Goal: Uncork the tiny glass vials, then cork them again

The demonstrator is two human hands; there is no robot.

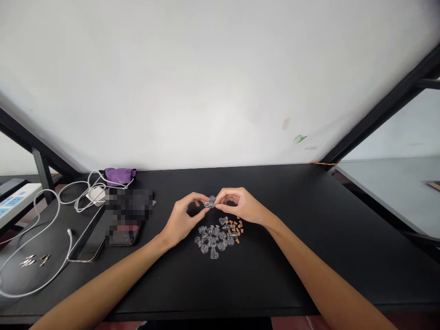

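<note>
My left hand (181, 217) pinches a small clear glass bottle (208, 205) between thumb and forefinger, held on its side above the black table. At the bottle's right end, the thumb and fingertips of my right hand (242, 204) are pressed together. Whatever they hold is too small to tell. Another small clear round shape (212, 199) shows just behind the held bottle. Nearer to me lies a loose heap of small glass bottles (213, 240) in several shapes. Small corks (237, 227) are scattered along the heap's right side, below my right hand.
On the left of the black table (309, 238) lie a white cable (51, 224), a charger (96, 195), a purple pouch (118, 176) and a dark phone (89, 238). Small metal pieces (28, 261) and a power strip (17, 201) are further left. A white wall (206, 91) stands behind.
</note>
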